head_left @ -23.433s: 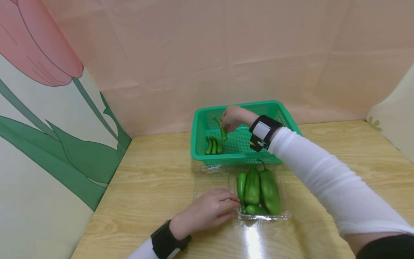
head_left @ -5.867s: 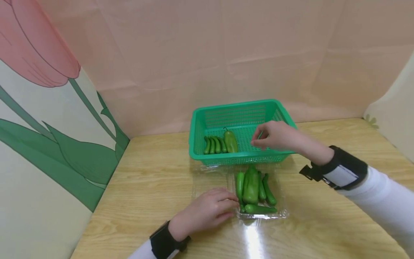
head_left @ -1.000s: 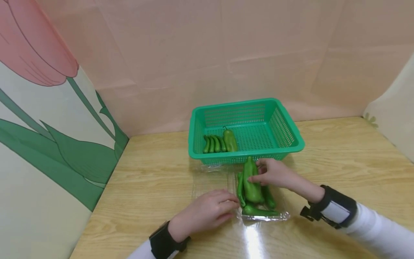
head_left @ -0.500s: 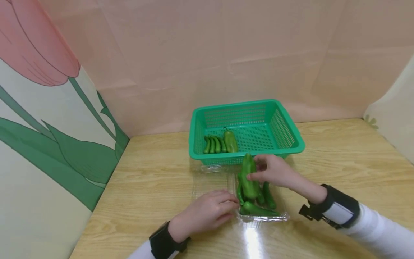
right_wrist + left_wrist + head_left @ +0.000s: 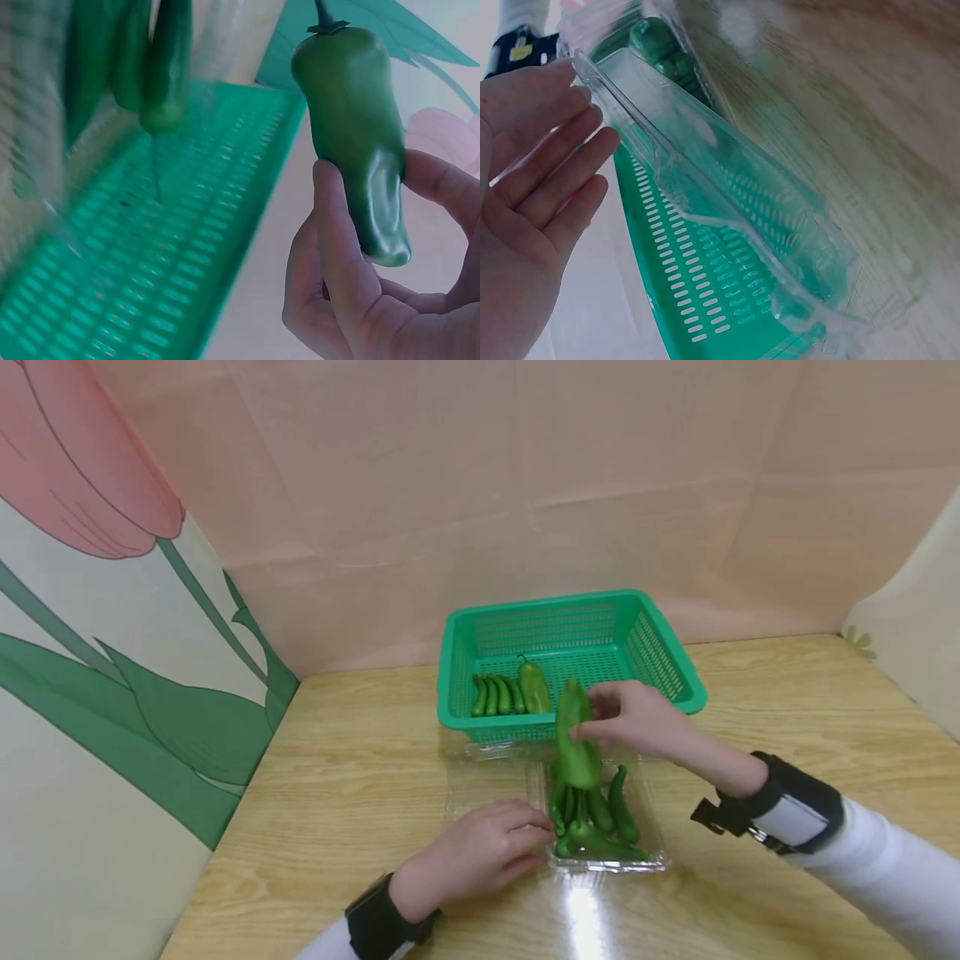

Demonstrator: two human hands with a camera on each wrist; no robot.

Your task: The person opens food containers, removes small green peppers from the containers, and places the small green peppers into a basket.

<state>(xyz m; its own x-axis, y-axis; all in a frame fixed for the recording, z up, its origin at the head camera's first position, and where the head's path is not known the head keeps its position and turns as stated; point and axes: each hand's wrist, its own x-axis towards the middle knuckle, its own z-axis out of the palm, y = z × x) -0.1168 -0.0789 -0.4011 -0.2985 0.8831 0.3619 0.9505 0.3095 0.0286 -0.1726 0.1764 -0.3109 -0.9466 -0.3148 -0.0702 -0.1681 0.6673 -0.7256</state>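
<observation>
The right hand [image 5: 633, 718] grasps a big green pepper [image 5: 576, 737] lifted above the clear tray [image 5: 651, 857], which the relaxed left hand [image 5: 480, 852] steadies; next it needs carrying into the green basket [image 5: 678, 681]

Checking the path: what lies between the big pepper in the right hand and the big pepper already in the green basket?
In the head view, only the basket's near mesh wall separates the held pepper from the basket pepper.
</observation>
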